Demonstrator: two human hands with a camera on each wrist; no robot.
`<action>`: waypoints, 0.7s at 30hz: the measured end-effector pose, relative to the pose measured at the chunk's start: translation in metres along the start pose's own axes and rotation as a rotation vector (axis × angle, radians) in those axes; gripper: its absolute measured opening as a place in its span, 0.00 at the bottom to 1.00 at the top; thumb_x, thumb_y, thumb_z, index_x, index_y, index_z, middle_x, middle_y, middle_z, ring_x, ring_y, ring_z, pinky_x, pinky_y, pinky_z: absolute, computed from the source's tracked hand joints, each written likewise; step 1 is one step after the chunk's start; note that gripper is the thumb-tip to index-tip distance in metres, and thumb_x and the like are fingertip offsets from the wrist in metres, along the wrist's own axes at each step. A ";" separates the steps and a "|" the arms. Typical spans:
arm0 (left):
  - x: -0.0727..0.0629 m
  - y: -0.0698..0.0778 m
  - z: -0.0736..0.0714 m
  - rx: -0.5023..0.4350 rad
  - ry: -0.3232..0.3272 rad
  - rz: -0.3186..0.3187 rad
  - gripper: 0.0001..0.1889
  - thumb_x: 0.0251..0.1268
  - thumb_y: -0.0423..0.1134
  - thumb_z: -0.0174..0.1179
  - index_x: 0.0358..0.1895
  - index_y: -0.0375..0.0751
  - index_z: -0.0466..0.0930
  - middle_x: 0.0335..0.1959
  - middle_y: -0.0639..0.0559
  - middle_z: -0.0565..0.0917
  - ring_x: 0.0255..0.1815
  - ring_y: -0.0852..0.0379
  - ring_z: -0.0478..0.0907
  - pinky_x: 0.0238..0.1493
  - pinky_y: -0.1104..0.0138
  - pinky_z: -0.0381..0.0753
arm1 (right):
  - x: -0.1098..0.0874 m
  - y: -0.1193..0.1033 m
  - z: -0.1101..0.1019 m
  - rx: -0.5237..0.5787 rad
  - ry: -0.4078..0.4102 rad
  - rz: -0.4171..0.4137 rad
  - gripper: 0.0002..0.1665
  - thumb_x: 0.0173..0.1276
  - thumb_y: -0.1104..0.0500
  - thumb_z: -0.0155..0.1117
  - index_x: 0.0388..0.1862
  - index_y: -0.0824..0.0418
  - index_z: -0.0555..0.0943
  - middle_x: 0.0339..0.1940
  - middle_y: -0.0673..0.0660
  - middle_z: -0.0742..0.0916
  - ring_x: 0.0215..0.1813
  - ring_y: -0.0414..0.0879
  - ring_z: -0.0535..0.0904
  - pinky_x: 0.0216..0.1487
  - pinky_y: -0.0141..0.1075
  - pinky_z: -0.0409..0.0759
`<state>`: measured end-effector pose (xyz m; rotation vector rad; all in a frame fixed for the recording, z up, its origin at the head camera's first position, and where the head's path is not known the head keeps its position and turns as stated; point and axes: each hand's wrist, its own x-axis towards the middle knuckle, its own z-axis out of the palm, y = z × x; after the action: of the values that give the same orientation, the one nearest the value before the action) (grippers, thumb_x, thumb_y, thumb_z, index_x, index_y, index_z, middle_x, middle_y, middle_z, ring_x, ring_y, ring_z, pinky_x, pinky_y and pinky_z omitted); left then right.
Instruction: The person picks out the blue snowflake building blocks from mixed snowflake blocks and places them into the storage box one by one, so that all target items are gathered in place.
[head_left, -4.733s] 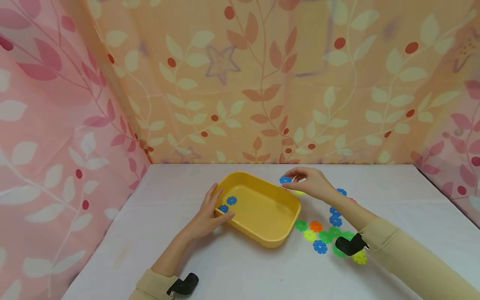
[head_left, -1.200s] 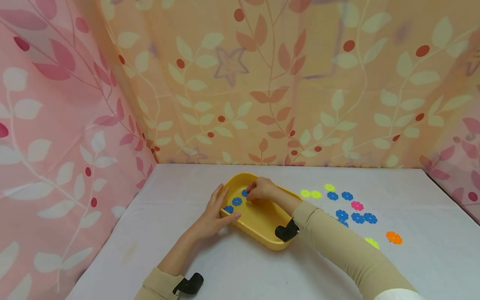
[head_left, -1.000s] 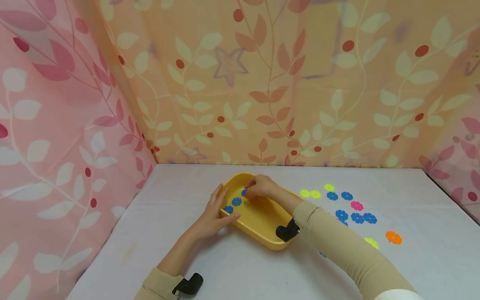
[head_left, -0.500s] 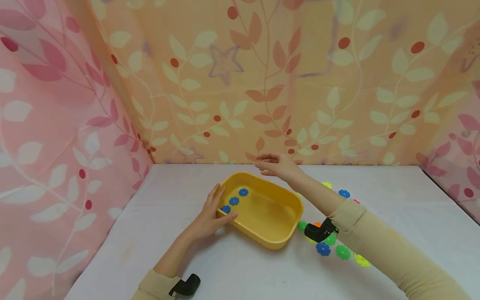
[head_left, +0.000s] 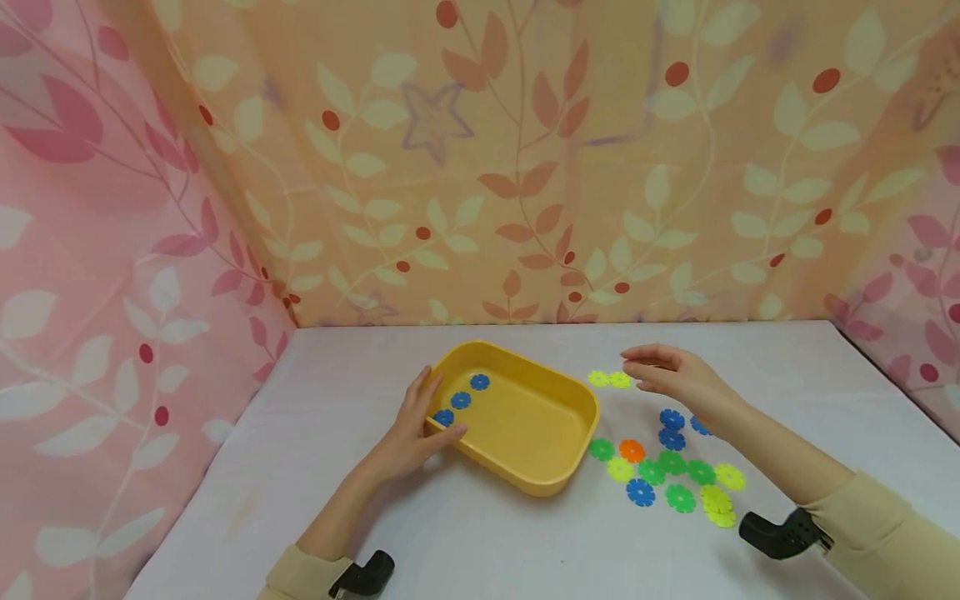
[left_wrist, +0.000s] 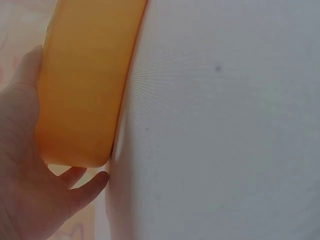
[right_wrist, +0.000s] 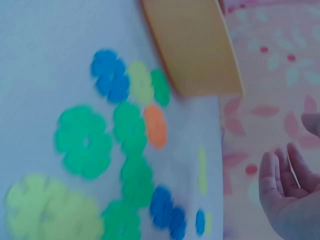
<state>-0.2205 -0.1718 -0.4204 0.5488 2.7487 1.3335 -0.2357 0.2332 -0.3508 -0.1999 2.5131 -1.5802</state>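
My left hand [head_left: 408, 437] holds the near-left corner of a yellow plastic tray [head_left: 558, 385], thumb over the rim and fingers spread along the outer wall. Inside the tray, three blue notched snowflake discs lie in a slanting row, the farthest one a blue disc [head_left: 480, 382]. My right hand [head_left: 678, 377] hovers with nothing in it, its fingers loosely bent, to the right of the tray. Close to its fingertips in the head view is a yellow disc [head_left: 619, 380]. Below it lie further blue discs, one partly hidden by the forearm. The right wrist view shows the empty fingers [right_wrist: 280, 172].
Right of the tray, several loose discs lie on the white tabletop [head_left: 480, 550]: green [head_left: 680, 498], yellow [head_left: 730, 477], an orange disc [head_left: 632, 451] and a blue disc [head_left: 641, 492]. Some overlap. Patterned cloth [head_left: 525, 167] hangs behind and beside the table.
A third blue disc, pinched in my right hand at first, now lies in the tray. The emptied right hand has lifted out and moved right over the loose discs. The left hand stays at the corner.
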 end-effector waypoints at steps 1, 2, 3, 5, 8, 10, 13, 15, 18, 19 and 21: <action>0.000 0.000 0.000 0.000 -0.001 -0.002 0.49 0.64 0.54 0.64 0.79 0.46 0.42 0.79 0.53 0.32 0.78 0.44 0.35 0.72 0.42 0.44 | -0.004 0.007 -0.005 -0.028 0.003 -0.001 0.36 0.70 0.41 0.61 0.67 0.63 0.70 0.64 0.64 0.76 0.62 0.61 0.73 0.59 0.47 0.76; 0.000 0.001 0.000 -0.001 -0.003 -0.004 0.49 0.64 0.54 0.64 0.79 0.46 0.42 0.79 0.53 0.32 0.78 0.44 0.35 0.71 0.42 0.44 | -0.008 0.014 -0.009 -0.060 0.008 0.003 0.37 0.70 0.41 0.61 0.67 0.63 0.70 0.63 0.64 0.77 0.61 0.61 0.74 0.58 0.47 0.77; 0.000 0.001 0.000 -0.002 -0.004 -0.005 0.49 0.64 0.54 0.64 0.79 0.46 0.42 0.79 0.53 0.33 0.78 0.44 0.35 0.72 0.42 0.44 | -0.012 0.020 -0.014 -0.093 0.014 0.008 0.37 0.69 0.40 0.61 0.67 0.63 0.71 0.62 0.63 0.78 0.60 0.60 0.75 0.57 0.47 0.77; 0.000 0.002 0.000 -0.006 -0.005 -0.004 0.49 0.64 0.53 0.64 0.79 0.46 0.42 0.79 0.52 0.33 0.78 0.44 0.35 0.72 0.42 0.43 | -0.019 0.034 -0.024 -0.168 0.024 0.003 0.36 0.70 0.41 0.61 0.67 0.63 0.71 0.60 0.63 0.80 0.56 0.58 0.77 0.53 0.45 0.79; -0.001 0.003 0.000 -0.010 -0.009 -0.004 0.49 0.64 0.53 0.64 0.79 0.46 0.42 0.79 0.51 0.33 0.78 0.44 0.35 0.71 0.42 0.43 | -0.026 0.053 -0.037 -0.269 0.036 0.002 0.33 0.70 0.43 0.61 0.65 0.63 0.74 0.56 0.62 0.82 0.52 0.54 0.78 0.47 0.38 0.80; -0.001 0.003 0.000 -0.008 -0.009 -0.008 0.49 0.64 0.53 0.64 0.79 0.47 0.41 0.79 0.51 0.32 0.78 0.43 0.34 0.71 0.42 0.43 | -0.030 0.064 -0.043 -0.309 0.040 -0.007 0.31 0.70 0.46 0.62 0.63 0.65 0.75 0.54 0.63 0.82 0.50 0.53 0.78 0.43 0.35 0.80; -0.001 0.003 0.000 -0.006 -0.005 -0.015 0.49 0.64 0.53 0.64 0.80 0.47 0.41 0.79 0.53 0.32 0.78 0.43 0.35 0.72 0.42 0.43 | -0.034 0.079 -0.051 -0.367 0.053 -0.001 0.30 0.68 0.47 0.65 0.61 0.66 0.76 0.51 0.63 0.83 0.47 0.52 0.78 0.38 0.31 0.80; -0.001 0.003 0.000 -0.005 0.000 -0.009 0.49 0.63 0.53 0.65 0.79 0.47 0.42 0.79 0.51 0.32 0.78 0.42 0.35 0.71 0.42 0.43 | -0.036 0.087 -0.054 -0.397 0.063 0.005 0.30 0.67 0.47 0.66 0.59 0.66 0.77 0.49 0.63 0.83 0.46 0.51 0.78 0.35 0.31 0.79; 0.000 0.002 0.000 -0.003 0.004 -0.009 0.50 0.63 0.53 0.65 0.79 0.46 0.42 0.79 0.51 0.33 0.78 0.42 0.35 0.71 0.42 0.43 | -0.037 0.095 -0.057 -0.442 0.084 0.016 0.30 0.65 0.47 0.69 0.57 0.66 0.79 0.48 0.63 0.84 0.44 0.52 0.76 0.32 0.30 0.78; 0.000 0.002 0.000 -0.001 0.004 -0.009 0.50 0.63 0.53 0.65 0.79 0.46 0.42 0.79 0.51 0.33 0.78 0.42 0.35 0.71 0.41 0.43 | -0.037 0.097 -0.057 -0.455 0.091 0.021 0.30 0.64 0.46 0.69 0.57 0.65 0.79 0.48 0.62 0.84 0.44 0.52 0.75 0.32 0.30 0.77; 0.000 0.002 0.000 0.000 0.004 -0.013 0.50 0.63 0.53 0.65 0.79 0.46 0.42 0.79 0.52 0.32 0.78 0.43 0.35 0.71 0.42 0.43 | -0.037 0.100 -0.057 -0.472 0.097 0.017 0.30 0.63 0.46 0.70 0.56 0.65 0.80 0.47 0.62 0.84 0.44 0.52 0.74 0.31 0.30 0.76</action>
<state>-0.2201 -0.1704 -0.4193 0.5278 2.7505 1.3327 -0.2136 0.3338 -0.4139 -0.1611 2.9173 -0.9858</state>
